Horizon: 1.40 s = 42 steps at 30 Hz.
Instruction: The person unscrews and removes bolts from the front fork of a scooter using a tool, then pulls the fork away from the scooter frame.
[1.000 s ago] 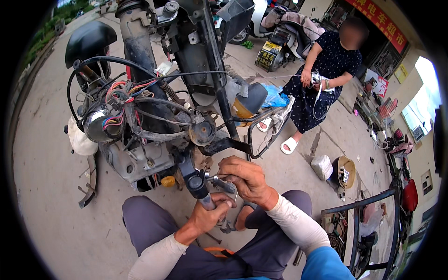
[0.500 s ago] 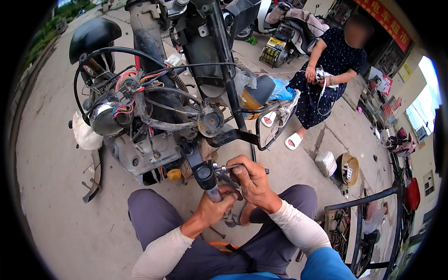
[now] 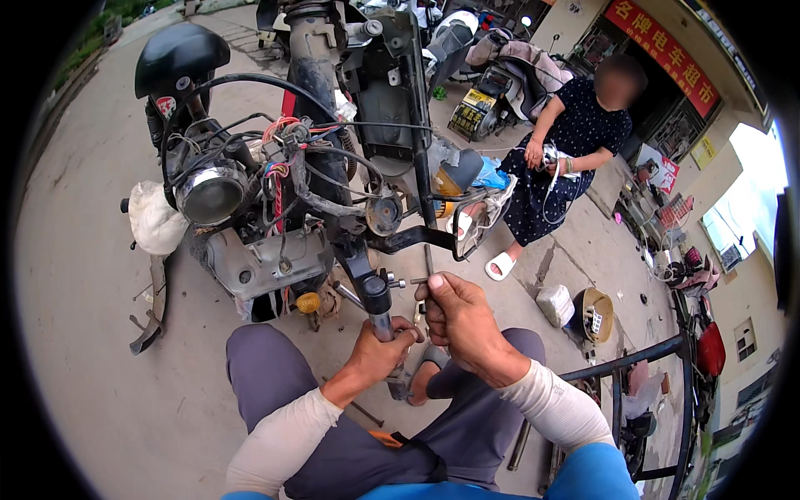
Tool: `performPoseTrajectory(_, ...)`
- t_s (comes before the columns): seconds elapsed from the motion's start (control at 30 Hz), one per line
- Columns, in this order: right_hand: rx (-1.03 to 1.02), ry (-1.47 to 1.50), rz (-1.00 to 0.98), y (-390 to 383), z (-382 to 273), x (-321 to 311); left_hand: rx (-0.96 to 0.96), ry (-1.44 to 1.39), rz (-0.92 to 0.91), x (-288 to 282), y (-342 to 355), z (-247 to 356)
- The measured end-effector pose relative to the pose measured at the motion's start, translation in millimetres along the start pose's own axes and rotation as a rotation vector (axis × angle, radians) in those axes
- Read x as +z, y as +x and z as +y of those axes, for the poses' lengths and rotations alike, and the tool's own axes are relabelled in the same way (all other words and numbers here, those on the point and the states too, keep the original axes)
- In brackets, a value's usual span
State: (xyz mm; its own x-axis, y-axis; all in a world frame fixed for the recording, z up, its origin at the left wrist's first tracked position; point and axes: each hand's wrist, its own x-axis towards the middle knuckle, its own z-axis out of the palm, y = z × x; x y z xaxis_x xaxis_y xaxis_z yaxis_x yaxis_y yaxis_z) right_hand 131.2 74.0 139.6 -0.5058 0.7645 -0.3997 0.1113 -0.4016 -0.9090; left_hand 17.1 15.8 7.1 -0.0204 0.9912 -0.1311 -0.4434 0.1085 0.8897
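The front fork clamp (image 3: 377, 287) of a partly stripped motor tricycle stands before me, two bolt heads (image 3: 392, 281) sticking out of its right side. My left hand (image 3: 377, 353) is closed round the grey fork tube (image 3: 382, 323) just below the clamp. To the right, my right hand (image 3: 473, 327) pinches a short thin metal rod (image 3: 418, 281); its tip points at the bolts with a small gap. Whether the rod is a bolt or a key I cannot tell. Another metal bar (image 3: 346, 292) juts out left of the clamp.
Loose wiring (image 3: 287, 137), a round headlight (image 3: 211, 197) and a grey panel (image 3: 271, 260) crowd the vehicle's front. A person (image 3: 575, 150) in a dark dress holds a white cable at the right. Nearby are a brown basin (image 3: 596, 315) and a dark metal frame (image 3: 625, 358).
My right hand has drawn back from the bolts and turned, with the metal rod now showing between thumb and finger. My left hand remains round the fork tube. The view has shifted slightly.
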Motion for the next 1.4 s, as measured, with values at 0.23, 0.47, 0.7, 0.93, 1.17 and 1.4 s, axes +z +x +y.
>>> performPoseTrajectory(0.23, -0.476, -0.096, -0.023, 19.2, 39.3, -25.8, 0.004, -0.004, -0.018, -3.6, -2.4, 0.4)
performPoseTrajectory(0.47, -0.723, -0.361, -0.131, 40.1, 47.2, -17.1, -0.012, 0.026, -0.019, -3.8, -5.8, 10.5)
performPoseTrajectory(0.7, -1.056, -0.636, -0.216, 65.7, 35.1, -35.2, -0.028, 0.047, -0.034, -0.3, -7.0, 13.5)
performPoseTrajectory(0.93, -1.317, -0.811, -0.321, 83.3, 11.3, -36.3, -0.055, 0.050, -0.052, -2.9, -7.8, 12.7)
performPoseTrajectory(1.17, -1.164, -0.847, -0.302, 83.6, 19.2, -42.0, -0.058, 0.050, -0.063, -4.2, -6.6, 8.1)
performPoseTrajectory(1.4, -1.442, -0.976, -0.289, 87.2, 9.8, -38.6, -0.062, 0.046, -0.058, -2.6, -8.2, 11.3)
